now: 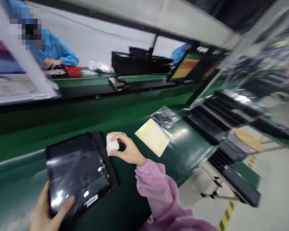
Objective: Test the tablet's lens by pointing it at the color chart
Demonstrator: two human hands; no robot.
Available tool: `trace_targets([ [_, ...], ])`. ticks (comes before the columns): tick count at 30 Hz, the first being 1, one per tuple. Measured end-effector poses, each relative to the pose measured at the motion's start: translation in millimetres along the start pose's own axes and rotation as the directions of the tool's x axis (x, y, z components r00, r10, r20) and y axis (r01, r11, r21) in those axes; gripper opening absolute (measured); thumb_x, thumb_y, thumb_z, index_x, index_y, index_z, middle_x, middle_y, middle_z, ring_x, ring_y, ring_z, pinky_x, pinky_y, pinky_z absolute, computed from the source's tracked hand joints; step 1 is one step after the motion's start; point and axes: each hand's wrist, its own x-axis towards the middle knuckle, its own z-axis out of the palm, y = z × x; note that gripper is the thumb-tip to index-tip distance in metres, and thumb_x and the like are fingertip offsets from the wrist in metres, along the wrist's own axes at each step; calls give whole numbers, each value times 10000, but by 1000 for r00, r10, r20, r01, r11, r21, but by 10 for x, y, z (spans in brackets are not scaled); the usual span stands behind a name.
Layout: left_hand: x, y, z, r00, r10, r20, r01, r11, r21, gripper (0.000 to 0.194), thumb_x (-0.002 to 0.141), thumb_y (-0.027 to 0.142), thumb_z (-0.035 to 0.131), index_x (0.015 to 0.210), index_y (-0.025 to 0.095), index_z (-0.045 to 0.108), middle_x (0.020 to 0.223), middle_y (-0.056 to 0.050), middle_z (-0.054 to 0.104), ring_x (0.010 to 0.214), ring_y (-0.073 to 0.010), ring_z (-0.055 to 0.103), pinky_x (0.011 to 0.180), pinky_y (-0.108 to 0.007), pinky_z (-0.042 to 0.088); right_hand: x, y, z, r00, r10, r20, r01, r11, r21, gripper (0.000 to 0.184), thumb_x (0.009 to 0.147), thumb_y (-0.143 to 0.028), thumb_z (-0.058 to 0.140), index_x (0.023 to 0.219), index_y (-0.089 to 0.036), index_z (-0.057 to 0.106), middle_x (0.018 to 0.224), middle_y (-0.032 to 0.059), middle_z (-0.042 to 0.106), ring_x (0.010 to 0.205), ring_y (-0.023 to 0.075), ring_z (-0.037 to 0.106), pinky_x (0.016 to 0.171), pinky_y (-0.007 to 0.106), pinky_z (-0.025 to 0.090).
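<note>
A black tablet point(78, 168) with a glossy film on its screen is held over the green bench point(125, 199). My left hand point(47, 211) grips its lower left corner, thumb on the screen. My right hand point(126, 149), in a pink sleeve, pinches a small white wad of cloth point(112, 145) just beside the tablet's upper right edge. A pale yellow sheet point(153, 136) lies on the bench to the right of that hand, and a crinkled clear bag point(165, 117) lies beyond it.
A stack of black trays point(139, 62) stands on the far bench. A co-worker in a blue coat point(59, 51) sits at the back left by a red box point(73, 71). A rack of dark trays point(231, 128) stands right, over a floor with yellow-black tape point(227, 213).
</note>
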Motion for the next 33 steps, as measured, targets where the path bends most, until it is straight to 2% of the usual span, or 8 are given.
trace_targets([
  [2, -106, 32, 2, 1000, -10, -23, 8, 995, -97, 944, 782, 632, 762, 1561, 254, 385, 1559, -116, 445, 1411, -401, 462, 1215, -647, 337, 31, 23, 44, 999, 18, 32, -21, 992, 122, 388, 820, -229, 857, 1129, -224, 623, 1428, 90, 577, 1316, 231, 563, 971, 342, 523],
  [3, -109, 58, 12, 998, -9, -58, 2, 993, -118, 972, 736, 611, 811, 1541, 233, 419, 1531, -122, 480, 1397, -403, 475, 1218, -645, 334, 50, 35, 66, 999, 24, 41, -31, 985, 172, 380, 826, -228, 854, 1125, -225, 619, 1435, 97, 569, 1327, 233, 558, 983, 343, 529],
  [6, -49, 111, 31, 996, 46, -73, -56, 988, -145, 987, 731, 549, 863, 1554, 234, 418, 1517, -111, 503, 1400, -377, 482, 1234, -605, 334, 93, 53, 128, 996, 23, 84, -41, 974, 225, 357, 848, -200, 838, 1134, -245, 628, 1437, 89, 567, 1318, 224, 568, 983, 333, 548],
  [9, -47, 119, 37, 993, 91, -81, -100, 988, -114, 1103, 746, 538, 876, 1632, 245, 288, 1606, -96, 397, 1476, -350, 396, 1268, -533, 313, 108, 45, 178, 991, 6, 132, -35, 975, 219, 360, 871, -168, 815, 1163, -271, 630, 1452, 64, 557, 1345, 208, 547, 995, 311, 549],
  [12, -92, 108, 41, 994, 78, -79, -85, 993, -85, 1258, 727, 561, 891, 1670, 245, 120, 1670, -93, 269, 1535, -358, 281, 1273, -526, 303, 113, 58, 213, 990, 0, 142, -30, 976, 213, 377, 879, -145, 801, 1180, -289, 626, 1463, 48, 550, 1377, 200, 522, 994, 290, 548],
  [19, -119, 144, 38, 991, 130, -43, -132, 990, -58, 1312, 740, 518, 903, 1656, 373, -25, 1710, -53, 132, 1574, -354, 153, 1265, -560, 304, 150, 236, 261, 998, 16, 66, -28, 984, 176, 395, 875, -154, 799, 1193, -307, 620, 1470, 40, 543, 1385, 220, 513, 948, 305, 563],
  [25, -116, 164, 70, 984, 165, -60, -165, 986, 9, 1277, 751, 520, 891, 1652, 395, -6, 1709, -41, 131, 1574, -336, 170, 1282, -586, 241, 162, 326, 288, 997, 22, 72, -33, 988, 150, 407, 863, -139, 799, 1192, -298, 620, 1440, 51, 558, 1375, 230, 520, 946, 315, 567],
  [33, -113, 199, 61, 982, 177, -65, -173, 983, 65, 1213, 753, 522, 887, 1644, 403, 73, 1696, -3, 179, 1561, -283, 227, 1279, -516, 302, 157, 340, 299, 998, -1, 59, -7, 990, 138, 402, 860, -149, 805, 1190, -289, 621, 1427, 49, 566, 1370, 221, 521, 945, 306, 564],
])
